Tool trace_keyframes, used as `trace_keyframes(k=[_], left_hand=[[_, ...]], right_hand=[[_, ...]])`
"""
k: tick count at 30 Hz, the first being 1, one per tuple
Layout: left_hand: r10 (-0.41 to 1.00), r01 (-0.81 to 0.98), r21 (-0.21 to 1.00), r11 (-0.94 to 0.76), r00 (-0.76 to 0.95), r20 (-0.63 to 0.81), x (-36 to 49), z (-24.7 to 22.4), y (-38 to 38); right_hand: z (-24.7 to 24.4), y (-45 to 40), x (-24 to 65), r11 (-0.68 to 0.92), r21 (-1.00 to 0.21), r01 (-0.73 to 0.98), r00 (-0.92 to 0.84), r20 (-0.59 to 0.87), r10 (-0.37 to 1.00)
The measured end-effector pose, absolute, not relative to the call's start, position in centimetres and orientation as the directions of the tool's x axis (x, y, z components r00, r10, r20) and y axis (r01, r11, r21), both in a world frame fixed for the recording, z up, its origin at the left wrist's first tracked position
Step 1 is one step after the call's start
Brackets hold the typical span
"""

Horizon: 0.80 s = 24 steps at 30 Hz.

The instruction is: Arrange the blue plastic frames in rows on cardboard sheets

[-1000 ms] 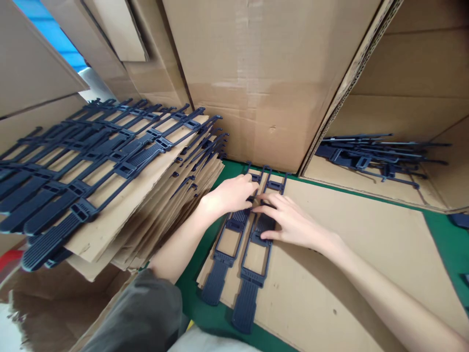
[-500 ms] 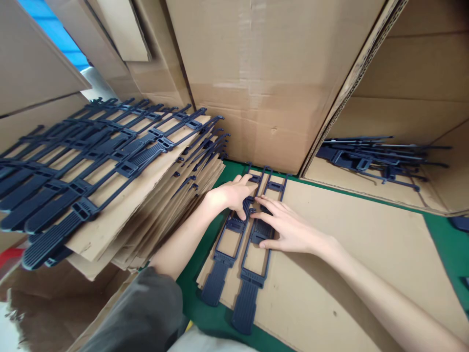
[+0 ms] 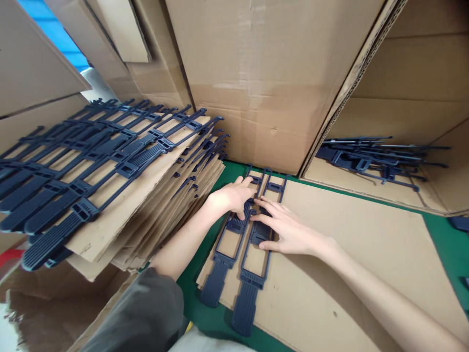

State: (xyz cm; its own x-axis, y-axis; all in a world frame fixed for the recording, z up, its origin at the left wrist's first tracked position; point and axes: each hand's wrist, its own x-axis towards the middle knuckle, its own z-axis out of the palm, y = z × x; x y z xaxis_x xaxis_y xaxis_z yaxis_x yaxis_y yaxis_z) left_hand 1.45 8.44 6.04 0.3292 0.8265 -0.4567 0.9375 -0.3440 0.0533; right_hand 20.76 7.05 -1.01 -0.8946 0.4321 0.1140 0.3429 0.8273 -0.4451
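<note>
Head cam: I've got left hand over left frame, right hand over right frame, fingers spread loosely, frames pointing lengthwise at the tall box.

The left fingers hide part of the left dark frame; the right fingers cover some of the right dark frame. Whether either hand grips cannot be told. Stacked dark pieces run off the left edge, the open box off the right.
</note>
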Motion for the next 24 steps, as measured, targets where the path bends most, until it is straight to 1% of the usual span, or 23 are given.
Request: trace_keyframes(k=[8, 12, 14, 15, 17, 18, 20, 21, 22, 23, 24], left_hand=[[0.830, 0.933, 0.042, -0.357, 0.338, -0.444, 1.6, 6.1, 8.3], [0.837, 0.923, 0.023, -0.384, 0.358, -0.414, 1.1, 5.9, 8.2], [0.840, 0.907, 0.044, -0.418, 0.404, -0.362, 1.0, 5.8, 8.2], [0.841, 0.897, 0.059, -0.438, 0.432, -0.326, 1.0, 5.6, 8.2], [0.841, 0.875, 0.081, -0.478, 0.482, -0.246, 1.4, 5.1, 8.2], [0.839, 0.864, 0.086, -0.496, 0.502, -0.208, 1.8, 4.8, 8.2], [0.835, 0.847, 0.093, -0.524, 0.532, -0.144, 2.7, 3.8, 8.1], [0.830, 0.839, 0.100, -0.535, 0.544, -0.124, 3.2, 3.3, 8.1], [0.828, 0.834, 0.106, -0.541, 0.550, -0.111, 3.7, 2.7, 8.0], [0.827, 0.832, 0.109, -0.544, 0.554, -0.102, 4.1, 2.2, 8.0], [0.827, 0.832, 0.110, -0.543, 0.553, -0.100, 4.4, 1.7, 7.9]], right_hand=[[-1.2, 7.0, 20.7, 0.821, -0.444, 0.359, -0.892, 0.095, 0.441], [1.6, 7.4, 21.8, 0.776, -0.533, 0.337, -0.887, 0.095, 0.451], [3.9, 8.4, 23.4, 0.738, -0.578, 0.349, -0.849, 0.138, 0.510], [4.9, 9.1, 24.5, 0.717, -0.588, 0.375, -0.805, 0.178, 0.567], [6.1, 11.2, 27.5, 0.631, -0.596, 0.497, -0.643, 0.236, 0.729], [6.1, 12.3, 29.2, 0.575, -0.596, 0.561, -0.517, 0.291, 0.805], [5.0, 14.8, 32.6, 0.463, -0.568, 0.680, -0.256, 0.408, 0.876], [4.0, 16.0, 34.3, 0.374, -0.531, 0.761, -0.141, 0.428, 0.893], [2.8, 17.1, 35.7, 0.258, -0.452, 0.854, -0.063, 0.403, 0.913], [1.5, 18.0, 37.0, 0.144, -0.359, 0.922, 0.002, 0.378, 0.926], [0.3, 18.7, 38.0, 0.081, -0.276, 0.958, 0.019, 0.341, 0.940]])
